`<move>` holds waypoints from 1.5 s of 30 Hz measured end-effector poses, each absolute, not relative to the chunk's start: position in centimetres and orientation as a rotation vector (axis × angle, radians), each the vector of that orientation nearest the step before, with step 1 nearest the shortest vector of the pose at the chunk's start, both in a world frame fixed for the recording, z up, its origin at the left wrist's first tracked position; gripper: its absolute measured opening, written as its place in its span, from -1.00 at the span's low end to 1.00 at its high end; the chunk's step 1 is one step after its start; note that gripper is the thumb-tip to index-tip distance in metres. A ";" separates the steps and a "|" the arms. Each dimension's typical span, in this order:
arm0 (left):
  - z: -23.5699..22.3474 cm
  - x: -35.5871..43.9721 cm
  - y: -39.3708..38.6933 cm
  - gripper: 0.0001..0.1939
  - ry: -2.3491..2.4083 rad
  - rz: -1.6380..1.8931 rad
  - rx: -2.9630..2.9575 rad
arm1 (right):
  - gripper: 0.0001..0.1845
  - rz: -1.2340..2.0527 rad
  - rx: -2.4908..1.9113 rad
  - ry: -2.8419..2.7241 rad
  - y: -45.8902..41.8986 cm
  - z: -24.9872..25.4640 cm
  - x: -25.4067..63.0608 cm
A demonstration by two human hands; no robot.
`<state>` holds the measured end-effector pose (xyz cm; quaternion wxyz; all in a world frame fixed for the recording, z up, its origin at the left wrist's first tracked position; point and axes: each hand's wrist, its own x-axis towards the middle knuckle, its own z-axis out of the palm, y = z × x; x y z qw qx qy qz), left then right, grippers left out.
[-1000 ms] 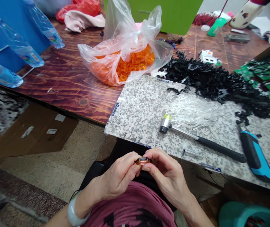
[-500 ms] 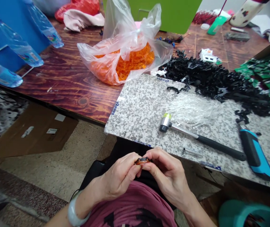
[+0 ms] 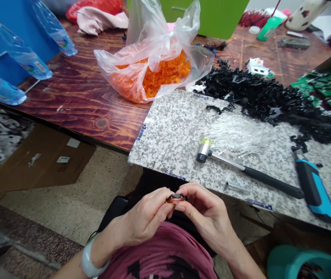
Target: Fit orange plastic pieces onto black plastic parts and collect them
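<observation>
Between my two hands, just off the table's front edge and above my lap, is a small black and orange plastic part (image 3: 177, 198). My left hand (image 3: 150, 217) pinches its left end between thumb and fingers. The thumb and forefinger of my right hand (image 3: 204, 211) grip its right end. The fingertips partly cover the part, so its full shape is hidden. Beyond my hands, a small two-headed mallet (image 3: 226, 161) lies on the speckled board (image 3: 165, 139). A short metal pin-like piece (image 3: 237, 187) rests near the board's front edge.
A bundle of thin clear strands (image 3: 237, 133) lies behind the mallet. A heap of black plastic parts (image 3: 258, 93) spreads at the back right, beside a blue and black cutter (image 3: 318, 190). A plastic bag of orange parts (image 3: 165, 73) stands behind; a teal bucket (image 3: 281, 259) sits lower right.
The view has shifted very slightly. Both hands keep their grip on the part, which looks tilted a little, showing more of its black top.
</observation>
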<state>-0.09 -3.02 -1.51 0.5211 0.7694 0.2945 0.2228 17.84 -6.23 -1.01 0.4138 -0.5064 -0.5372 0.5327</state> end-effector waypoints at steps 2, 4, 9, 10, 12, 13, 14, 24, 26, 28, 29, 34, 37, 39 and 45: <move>-1.5 -0.1 -3.0 -0.78 0.716 0.540 1.855 | -0.91 1.323 -1.274 -1.364 -6.3 -1.0 17.8; -1.6 -0.1 -2.9 -0.78 0.725 0.550 1.861 | -0.92 1.323 -1.278 -1.373 -6.3 -1.0 17.7; -1.8 -0.3 -3.0 -0.77 0.714 0.559 1.879 | -0.90 1.350 -1.283 -1.368 -6.3 -0.9 17.5; -1.8 -0.3 -3.1 -0.77 0.709 0.558 1.878 | -0.90 1.349 -1.282 -1.373 -6.3 -0.9 17.5; -1.8 -0.4 -3.2 -0.77 0.701 0.559 1.869 | -0.89 1.345 -1.286 -1.388 -6.4 -0.8 17.5; -1.8 -0.4 -3.2 -0.77 0.698 0.557 1.865 | -0.89 1.342 -1.290 -1.397 -6.4 -0.8 17.5; -1.8 -0.4 -3.3 -0.77 0.696 0.553 1.865 | -0.89 1.337 -1.295 -1.407 -6.5 -0.8 17.5; -1.8 -0.1 -3.4 -0.72 0.683 0.579 1.859 | -0.92 1.221 -1.278 -1.473 -6.7 -0.7 17.4; -1.8 -0.1 -3.5 -0.71 0.690 0.594 1.854 | -0.93 1.231 -1.277 -1.471 -6.7 -0.7 17.4; -1.9 -0.2 -3.6 -0.72 0.696 0.600 1.845 | -0.93 1.250 -1.273 -1.460 -6.6 -0.6 17.4; -1.9 -0.3 -3.6 -0.73 0.697 0.596 1.839 | -0.94 1.259 -1.268 -1.454 -6.6 -0.6 17.4; -2.0 -0.6 -3.6 -0.76 0.703 0.588 1.829 | -0.95 1.265 -1.247 -1.436 -6.5 -0.8 17.2; -2.1 -0.6 -3.6 -0.75 0.738 0.568 1.819 | -0.93 1.219 -1.232 -1.448 -6.4 -1.1 17.1; -2.2 -0.6 -3.7 -0.75 0.757 0.558 1.819 | -0.87 1.161 -1.227 -1.472 -6.5 -1.3 17.2; -2.3 -0.5 -3.8 -0.76 0.774 0.594 1.777 | -0.81 1.095 -1.223 -1.489 -6.9 -1.8 17.4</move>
